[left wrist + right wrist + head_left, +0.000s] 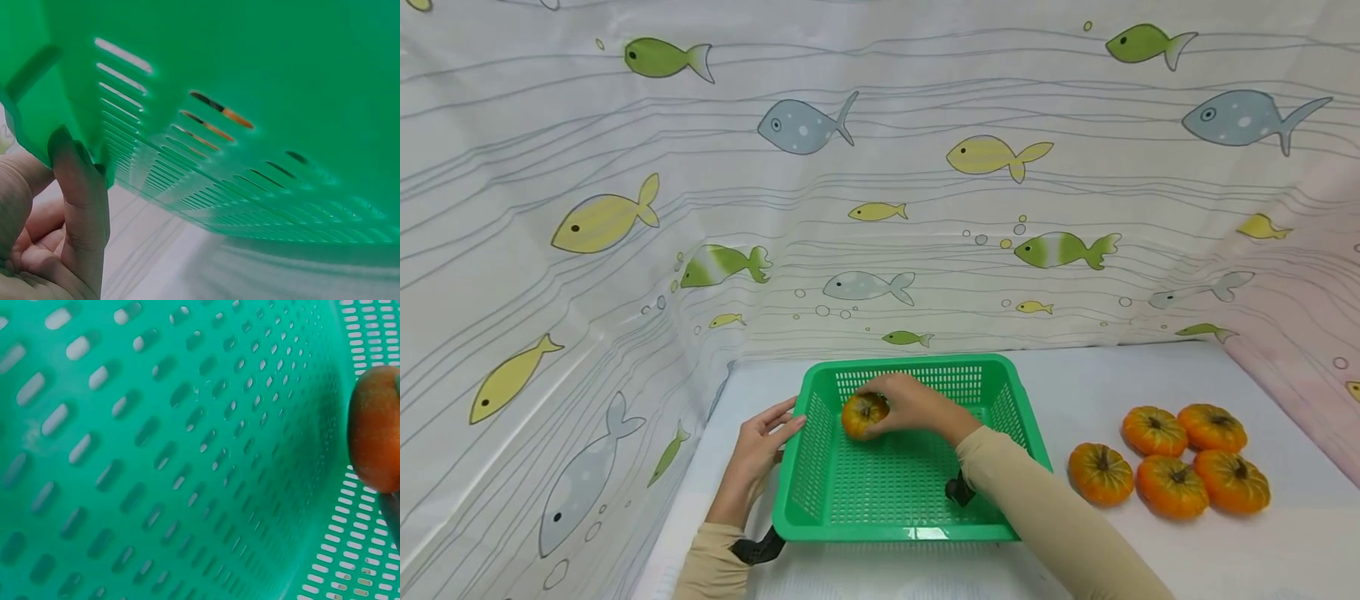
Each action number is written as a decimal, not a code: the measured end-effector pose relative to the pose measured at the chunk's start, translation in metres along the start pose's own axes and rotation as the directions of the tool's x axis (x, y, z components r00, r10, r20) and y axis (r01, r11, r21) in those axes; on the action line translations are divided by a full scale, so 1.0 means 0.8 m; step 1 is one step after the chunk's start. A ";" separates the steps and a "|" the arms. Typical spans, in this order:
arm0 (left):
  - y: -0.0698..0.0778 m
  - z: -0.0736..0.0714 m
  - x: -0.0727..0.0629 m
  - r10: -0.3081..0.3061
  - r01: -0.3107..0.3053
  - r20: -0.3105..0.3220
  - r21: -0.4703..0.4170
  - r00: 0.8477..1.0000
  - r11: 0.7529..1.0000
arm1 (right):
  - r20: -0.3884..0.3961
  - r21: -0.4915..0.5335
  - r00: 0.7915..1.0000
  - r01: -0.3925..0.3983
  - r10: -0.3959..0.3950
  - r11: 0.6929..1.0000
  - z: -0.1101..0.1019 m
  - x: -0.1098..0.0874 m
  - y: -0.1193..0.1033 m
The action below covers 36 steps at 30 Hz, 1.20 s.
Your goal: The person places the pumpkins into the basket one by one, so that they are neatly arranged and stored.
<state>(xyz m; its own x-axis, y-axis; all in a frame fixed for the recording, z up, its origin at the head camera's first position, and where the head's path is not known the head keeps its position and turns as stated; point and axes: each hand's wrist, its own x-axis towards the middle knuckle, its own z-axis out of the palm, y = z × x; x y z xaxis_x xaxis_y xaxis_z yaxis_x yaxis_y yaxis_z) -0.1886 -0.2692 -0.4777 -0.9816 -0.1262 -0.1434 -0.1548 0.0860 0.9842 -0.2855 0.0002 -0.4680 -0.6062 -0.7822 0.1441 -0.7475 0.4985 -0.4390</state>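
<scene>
Currently, right grip [917, 406] pinching one pumpkin [859, 417], left grip [758, 446] pinching one basket's rim [850, 532], five pumpkins [1171, 479] outside.

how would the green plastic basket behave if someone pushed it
The green, rectangular plastic basket would probably slide rather than roll, given its broad, flat floor. Its many slots suggest lightness for its size. It seems stiff, as the rim the left hand grips looks straight.

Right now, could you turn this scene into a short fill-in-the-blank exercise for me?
The right hand holds a pumpkin inside a basket coloured ____.
The left hand holds no pumpkin; it grips the rim of the same ____.
Beside it, exactly ____ more pumpkins rest on the table.
The sheet behind is printed with bubbles, lines and ____.

Missing words: green; basket; five; fish.
</scene>
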 end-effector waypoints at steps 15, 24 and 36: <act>0.002 -0.002 -0.003 0.003 -0.003 0.008 -0.010 1.000 1.000 | 0.034 -0.022 0.999 -0.008 0.009 1.000 0.007 0.000 -0.006; 0.002 -0.001 -0.001 0.012 -0.012 0.015 -0.011 1.000 1.000 | 0.041 -0.037 0.999 -0.002 0.003 0.999 0.007 -0.002 -0.003; 0.002 -0.001 -0.002 0.011 -0.011 0.017 -0.011 1.000 1.000 | 0.038 -0.040 0.999 -0.022 0.024 0.999 0.009 0.001 -0.002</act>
<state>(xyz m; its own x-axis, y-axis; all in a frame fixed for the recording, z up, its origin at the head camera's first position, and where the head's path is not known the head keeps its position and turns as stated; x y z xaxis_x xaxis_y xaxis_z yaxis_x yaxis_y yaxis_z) -0.1876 -0.2700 -0.4757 -0.9850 -0.1084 -0.1345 -0.1431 0.0762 0.9868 -0.2829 -0.0036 -0.4735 -0.6131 -0.7836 0.0999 -0.7441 0.5305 -0.4060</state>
